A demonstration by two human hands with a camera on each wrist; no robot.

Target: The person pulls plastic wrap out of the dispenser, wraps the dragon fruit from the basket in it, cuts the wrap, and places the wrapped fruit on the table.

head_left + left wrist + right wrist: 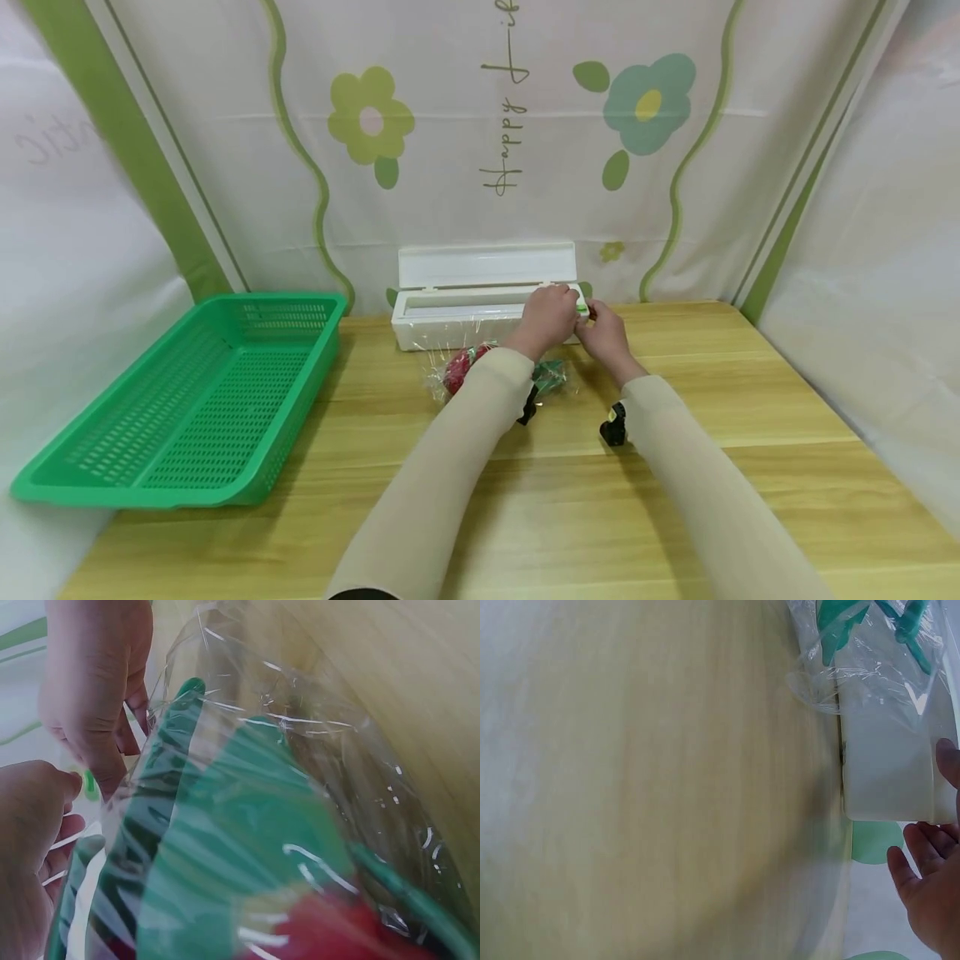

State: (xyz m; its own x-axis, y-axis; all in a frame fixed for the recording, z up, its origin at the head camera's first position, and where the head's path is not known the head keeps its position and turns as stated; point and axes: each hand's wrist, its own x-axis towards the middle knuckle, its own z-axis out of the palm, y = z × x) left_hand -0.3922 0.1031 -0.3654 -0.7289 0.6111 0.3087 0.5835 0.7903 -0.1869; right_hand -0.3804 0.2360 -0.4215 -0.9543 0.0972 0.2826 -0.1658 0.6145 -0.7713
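In the head view a long white cling film box [450, 331] stands at the back of the table, its lid [487, 265] raised. My left hand [547, 317] lies over its right part, fingers curled at the small green slide cutter [581, 306]. The right hand [603, 337] grips the box's right end, thumb [948, 763] on one face, as the right wrist view shows. Below my left forearm is a bundle in clear film, with a red piece [457, 371] and green leaf-like parts [225, 817]. The forearm hides its middle.
To the left stands a green perforated basket [258, 487]. A printed cloth [465, 167] with flowers and lettering hangs right behind the box. The wooden table [750, 400] runs out to cloth walls at both sides.
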